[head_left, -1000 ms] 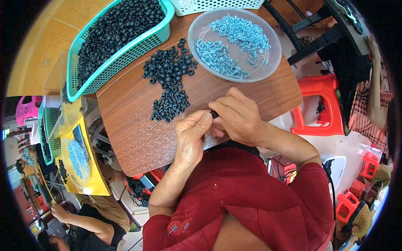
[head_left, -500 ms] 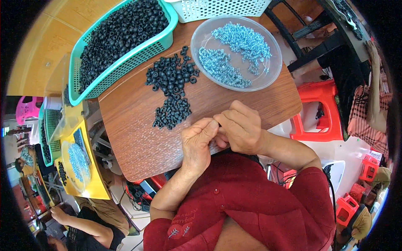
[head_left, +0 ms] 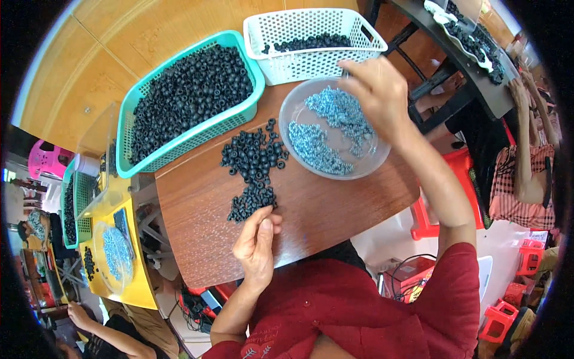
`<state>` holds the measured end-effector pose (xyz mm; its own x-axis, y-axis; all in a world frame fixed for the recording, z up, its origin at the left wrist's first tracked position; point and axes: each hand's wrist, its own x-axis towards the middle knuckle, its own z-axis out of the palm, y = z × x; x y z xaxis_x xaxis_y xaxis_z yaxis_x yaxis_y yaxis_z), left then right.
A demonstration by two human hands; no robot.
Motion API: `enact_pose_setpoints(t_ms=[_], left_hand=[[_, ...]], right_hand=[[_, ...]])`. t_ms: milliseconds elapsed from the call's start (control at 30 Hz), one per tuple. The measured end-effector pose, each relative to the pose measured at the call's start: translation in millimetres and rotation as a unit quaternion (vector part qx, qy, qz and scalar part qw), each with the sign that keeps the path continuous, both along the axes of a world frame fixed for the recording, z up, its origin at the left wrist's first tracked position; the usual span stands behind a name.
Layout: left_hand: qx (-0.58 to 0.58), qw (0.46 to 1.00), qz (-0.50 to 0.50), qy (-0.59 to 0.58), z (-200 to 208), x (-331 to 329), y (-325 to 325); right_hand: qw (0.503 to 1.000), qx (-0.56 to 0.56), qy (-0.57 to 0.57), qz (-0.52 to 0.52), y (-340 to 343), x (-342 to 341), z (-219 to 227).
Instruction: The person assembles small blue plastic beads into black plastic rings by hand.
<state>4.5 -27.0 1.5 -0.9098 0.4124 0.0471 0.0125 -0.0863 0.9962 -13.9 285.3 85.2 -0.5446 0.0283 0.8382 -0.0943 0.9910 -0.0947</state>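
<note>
My left hand (head_left: 256, 246) is at the near edge of a pile of small black rings (head_left: 248, 203), fingers curled and thumb close to the index finger; whatever is between them is hidden. Raised over the far right of the clear round bowl (head_left: 305, 164), my right hand (head_left: 379, 90) pinches a small dark part (head_left: 345, 73) in front of the white basket. Inside the bowl lie two heaps of small shiny blue metal pieces (head_left: 317, 146). Larger black knob-like parts (head_left: 254, 155) with holes are heaped just beyond the rings.
A green basket (head_left: 185, 146) full of black parts stands at the far left of the brown table (head_left: 329, 209). The white basket (head_left: 299, 66) behind the bowl holds fewer. A red stool (head_left: 424, 221) is on the right. At left, a person sits by a yellow table (head_left: 143, 263).
My hands, together before, have separated. The right went up and away over the bowl with a small dark part; the left moved left to the ring pile. More of the white basket shows.
</note>
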Motion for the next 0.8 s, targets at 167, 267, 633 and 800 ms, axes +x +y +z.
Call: enact_pose_setpoints(t_ms=[167, 267, 633, 800], left_hand=[[0.009, 1.000, 0.011, -0.001, 1, -2, 0], [0.017, 0.999, 0.032, 0.002, -1, -4, -5], [0.007, 0.998, 0.041, 0.040, -12, -10, -12], [-0.032, 0.992, 0.047, 0.109, -18, -6, -16]], right_hand=[[0.975, 0.008, -0.150, -0.165, 91, -75, 15], [0.984, 0.024, -0.063, -0.167, 78, -93, 26], [0.969, 0.026, -0.205, 0.139, -103, -1, -67], [0.955, 0.163, -0.220, 0.112, -120, -10, -79]])
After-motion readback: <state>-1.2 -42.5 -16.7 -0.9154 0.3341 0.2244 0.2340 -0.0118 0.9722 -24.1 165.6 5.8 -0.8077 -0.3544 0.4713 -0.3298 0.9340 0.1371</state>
